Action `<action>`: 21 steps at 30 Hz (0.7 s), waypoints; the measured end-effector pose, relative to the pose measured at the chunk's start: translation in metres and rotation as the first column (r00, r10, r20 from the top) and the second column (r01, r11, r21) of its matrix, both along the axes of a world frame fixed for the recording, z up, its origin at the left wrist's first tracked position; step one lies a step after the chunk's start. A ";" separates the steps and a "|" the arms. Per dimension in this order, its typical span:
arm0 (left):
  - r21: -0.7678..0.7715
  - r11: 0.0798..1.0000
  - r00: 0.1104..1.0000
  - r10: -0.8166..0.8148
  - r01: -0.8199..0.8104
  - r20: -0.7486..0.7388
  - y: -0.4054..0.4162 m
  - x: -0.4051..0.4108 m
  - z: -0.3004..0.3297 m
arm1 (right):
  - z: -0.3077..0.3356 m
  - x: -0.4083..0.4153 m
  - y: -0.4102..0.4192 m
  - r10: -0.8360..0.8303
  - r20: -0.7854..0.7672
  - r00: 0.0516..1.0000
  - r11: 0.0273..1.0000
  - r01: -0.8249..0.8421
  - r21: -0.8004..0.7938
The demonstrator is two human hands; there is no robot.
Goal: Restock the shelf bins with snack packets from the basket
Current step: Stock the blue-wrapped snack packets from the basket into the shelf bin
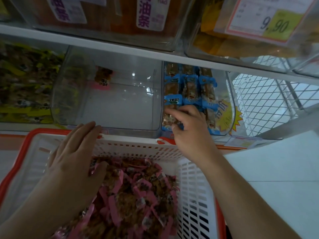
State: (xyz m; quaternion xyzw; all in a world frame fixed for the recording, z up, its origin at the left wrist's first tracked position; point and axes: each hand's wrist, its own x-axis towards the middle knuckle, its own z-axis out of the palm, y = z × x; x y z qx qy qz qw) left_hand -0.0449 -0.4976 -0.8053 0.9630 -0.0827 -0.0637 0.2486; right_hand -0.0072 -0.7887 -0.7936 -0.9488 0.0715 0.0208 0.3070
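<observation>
Pinched by the right hand (187, 128) is a blue-wrapped snack bar (173, 102) in the clear plastic bin (230, 100), the left hand (76, 152) spread flat on the white slotted basket (138, 147) — neighbouring bars could be dragged out.

Soft, even daylight here, a bit cool and washed out, nothing harsh. Small white glints on the back wall of the clear bin (107, 94), and its floor glows pale. Brightest patch sits behind the wire mesh (264, 100) on the right. Top bins and the price tag (269, 19) are smeared with blur. Shelf edge (120, 49) bows from the wide lens, shadows faint under both forearms
</observation>
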 end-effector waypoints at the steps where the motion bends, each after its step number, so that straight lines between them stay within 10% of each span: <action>1: -0.004 1.000 1.000 -0.005 0.005 0.007 -0.001 0.000 0.000 | 0.001 -0.001 -0.001 0.000 -0.019 1.000 1.000 0.001 0.009; 13: -0.120 0.989 0.996 0.087 -0.089 -0.019 -0.005 0.001 0.025 | 0.031 -0.014 -0.002 -0.262 0.208 0.942 0.963 0.241 0.121; 21: -0.064 0.979 0.981 0.193 -0.194 -0.028 0.030 -0.019 0.060 | 0.045 -0.067 0.059 0.191 -0.029 0.981 0.970 -0.184 0.160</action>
